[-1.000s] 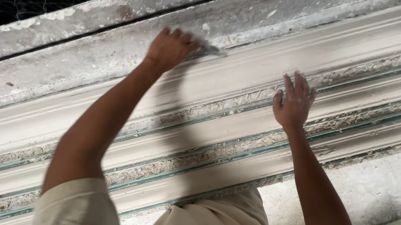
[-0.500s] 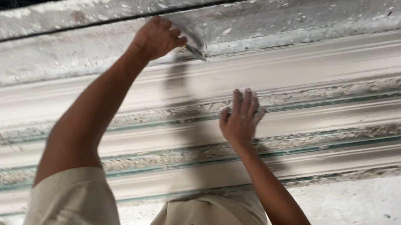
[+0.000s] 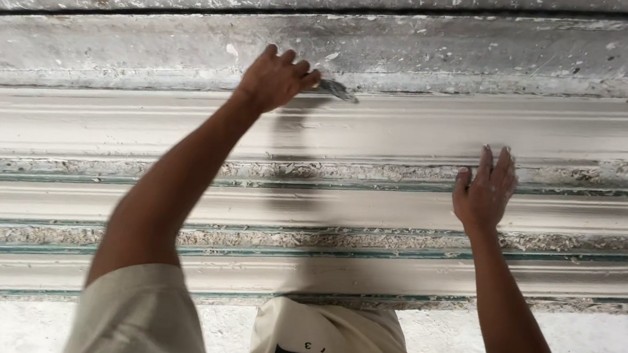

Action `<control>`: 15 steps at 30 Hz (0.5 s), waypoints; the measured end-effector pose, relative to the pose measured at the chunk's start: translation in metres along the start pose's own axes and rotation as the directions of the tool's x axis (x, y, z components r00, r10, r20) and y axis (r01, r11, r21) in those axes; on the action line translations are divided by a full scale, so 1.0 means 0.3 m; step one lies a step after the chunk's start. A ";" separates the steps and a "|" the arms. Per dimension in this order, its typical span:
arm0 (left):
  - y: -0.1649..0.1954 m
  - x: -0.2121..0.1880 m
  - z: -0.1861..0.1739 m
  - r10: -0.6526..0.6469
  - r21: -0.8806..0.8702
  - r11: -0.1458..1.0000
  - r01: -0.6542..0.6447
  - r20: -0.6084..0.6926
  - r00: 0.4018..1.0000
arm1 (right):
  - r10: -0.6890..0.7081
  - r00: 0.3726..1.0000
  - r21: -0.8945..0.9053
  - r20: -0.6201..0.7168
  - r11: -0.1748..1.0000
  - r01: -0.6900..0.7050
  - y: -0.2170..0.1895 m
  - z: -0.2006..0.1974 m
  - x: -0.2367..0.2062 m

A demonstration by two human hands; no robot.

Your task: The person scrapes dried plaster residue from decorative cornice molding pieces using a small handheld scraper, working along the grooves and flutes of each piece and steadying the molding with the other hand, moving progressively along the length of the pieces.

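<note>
From the head camera, the left hand (image 3: pixel 274 79) is closed in a fist around a small scraper (image 3: pixel 334 89), its blade lying against the upper edge of the topmost plaster moulding strip (image 3: pixel 414 129), just under the rough, spattered mould bed (image 3: pixel 462 51). The right hand (image 3: pixel 483 194) lies flat with fingers spread, holding nothing, on a lower strip's ridge. The work looks like trimming the strip's top edge, with the lower rows still crusted. Running the blade on would call for steady pressure along that edge while the flat palm braces.
</note>
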State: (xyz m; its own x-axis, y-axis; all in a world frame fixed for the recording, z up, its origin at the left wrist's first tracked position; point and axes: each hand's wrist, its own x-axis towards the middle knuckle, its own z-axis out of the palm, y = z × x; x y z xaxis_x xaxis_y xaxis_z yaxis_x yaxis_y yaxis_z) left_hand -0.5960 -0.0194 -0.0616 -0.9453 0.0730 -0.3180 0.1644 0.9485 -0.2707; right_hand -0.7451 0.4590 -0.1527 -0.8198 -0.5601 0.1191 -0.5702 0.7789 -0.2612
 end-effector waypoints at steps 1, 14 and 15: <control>-0.019 -0.019 0.010 0.005 0.009 1.000 -0.005 -0.022 1.000 | 0.005 1.000 0.008 -0.011 1.000 -0.004 -0.007 0.005 -0.001; 0.126 0.244 -0.098 0.110 -0.025 0.993 -0.113 -0.096 0.989 | -0.028 0.996 -0.013 -0.086 1.000 0.027 -0.015 -0.010 -0.008; 0.140 0.269 -0.114 0.113 -0.027 0.993 -0.118 -0.135 0.984 | -0.026 0.996 -0.024 -0.090 0.999 0.024 -0.010 -0.012 -0.007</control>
State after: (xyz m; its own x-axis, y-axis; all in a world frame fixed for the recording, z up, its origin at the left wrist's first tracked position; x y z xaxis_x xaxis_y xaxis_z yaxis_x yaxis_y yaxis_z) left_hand -0.6749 0.0367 -0.0676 -0.9499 0.2206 -0.2212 0.2667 0.9413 -0.2068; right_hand -0.7418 0.4589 -0.1487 -0.8061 -0.5526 0.2118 -0.5908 0.7718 -0.2351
